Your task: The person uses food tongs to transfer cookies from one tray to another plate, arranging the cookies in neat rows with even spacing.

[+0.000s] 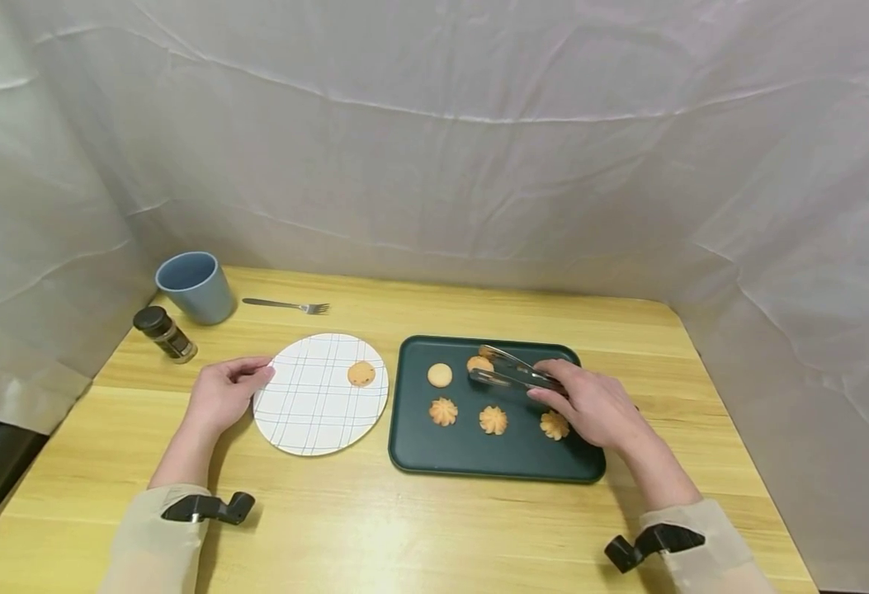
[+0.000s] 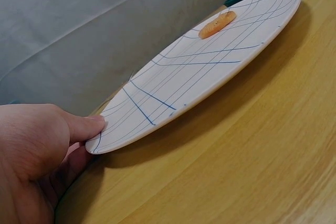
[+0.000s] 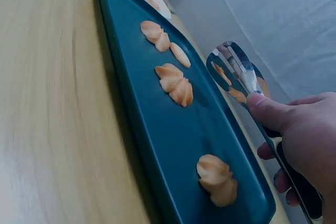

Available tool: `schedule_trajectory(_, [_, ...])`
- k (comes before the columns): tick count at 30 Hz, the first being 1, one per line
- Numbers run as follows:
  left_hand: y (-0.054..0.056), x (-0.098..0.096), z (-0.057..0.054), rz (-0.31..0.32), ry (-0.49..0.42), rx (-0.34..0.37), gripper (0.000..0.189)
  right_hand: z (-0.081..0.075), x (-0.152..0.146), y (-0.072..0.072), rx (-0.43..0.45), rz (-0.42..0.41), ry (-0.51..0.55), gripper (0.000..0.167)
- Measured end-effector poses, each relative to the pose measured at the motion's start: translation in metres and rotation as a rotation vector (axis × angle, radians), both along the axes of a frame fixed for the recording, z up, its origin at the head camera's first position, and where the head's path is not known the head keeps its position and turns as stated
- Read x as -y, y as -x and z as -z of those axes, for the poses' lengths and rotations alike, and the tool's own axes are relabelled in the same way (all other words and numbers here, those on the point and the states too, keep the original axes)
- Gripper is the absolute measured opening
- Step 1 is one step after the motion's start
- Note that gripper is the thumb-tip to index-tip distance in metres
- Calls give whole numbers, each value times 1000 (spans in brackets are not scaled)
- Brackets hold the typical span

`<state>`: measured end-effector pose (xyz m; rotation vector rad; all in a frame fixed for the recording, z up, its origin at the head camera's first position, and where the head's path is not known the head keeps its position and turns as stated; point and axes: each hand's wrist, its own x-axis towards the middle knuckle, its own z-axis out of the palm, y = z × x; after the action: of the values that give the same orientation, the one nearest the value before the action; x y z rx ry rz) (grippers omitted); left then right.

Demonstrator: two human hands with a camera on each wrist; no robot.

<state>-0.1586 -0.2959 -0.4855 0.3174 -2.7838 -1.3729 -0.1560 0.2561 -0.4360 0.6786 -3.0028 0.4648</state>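
Note:
My left hand (image 1: 224,394) pinches the left rim of a white plate (image 1: 308,412) with blue lines, thumb on top and fingers below. A round cookie (image 1: 361,374) with dark specks lies towards the plate's right side. Over the dark green tray (image 1: 479,464), my right hand (image 1: 590,406) holds metal tongs (image 3: 239,72). Around a round cookie (image 1: 480,364) at the tray's back stand the tongs' tips; whether they touch it I cannot tell. A plain round cookie (image 1: 440,375) lies left of it. Three swirled cookies, one being the middle cookie (image 1: 493,420), form the front row.
Back left on the wooden table (image 1: 404,536) stand a blue-grey cup (image 1: 200,289) and a black-capped spice jar (image 1: 167,334). A fork (image 1: 285,306) lies behind the plate. Pale cloth (image 1: 434,165) hangs around the table's back and sides.

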Motion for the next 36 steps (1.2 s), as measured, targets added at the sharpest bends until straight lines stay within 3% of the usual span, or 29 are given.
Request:
schedule_trajectory(11, [1, 0, 0, 9, -11, 1, 42, -10, 19, 2, 33, -19, 34, 58])
schedule_trajectory(36, [0, -1, 0, 5, -22, -8, 42, -23, 71, 8, -15, -146, 7, 57])
